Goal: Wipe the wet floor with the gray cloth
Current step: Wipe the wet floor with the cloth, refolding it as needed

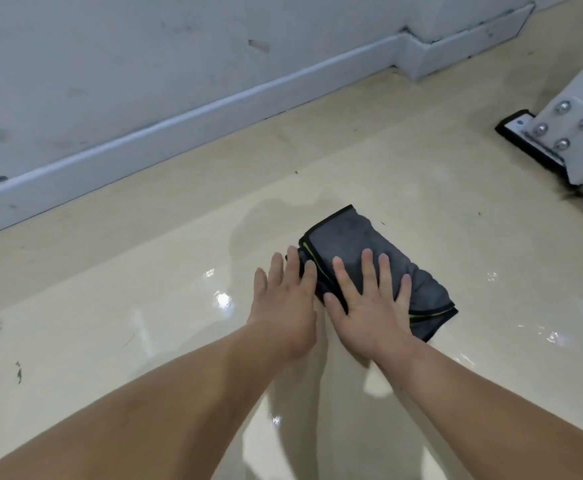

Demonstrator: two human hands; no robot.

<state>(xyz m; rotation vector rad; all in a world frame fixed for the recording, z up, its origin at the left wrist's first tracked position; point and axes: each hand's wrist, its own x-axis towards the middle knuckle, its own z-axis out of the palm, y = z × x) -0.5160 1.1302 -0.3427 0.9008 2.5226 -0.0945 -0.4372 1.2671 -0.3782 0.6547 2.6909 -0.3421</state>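
A folded gray cloth [352,242] with black edging and a thin green stripe lies on the glossy beige floor [165,306] in the middle of the view. My right hand [369,303] rests flat on top of the cloth, fingers spread. My left hand [285,299] lies beside it, fingers straight, with its fingertips touching the cloth's left edge. A film of water [220,296] shines on the floor to the left of the cloth and around my forearms, and small drops glint to the right.
A pale wall with a white skirting board [186,116] runs diagonally behind the cloth. At the right stands a white metal post foot [560,133] with several bolts on a black base. Small dark specks lie on the floor at the left.
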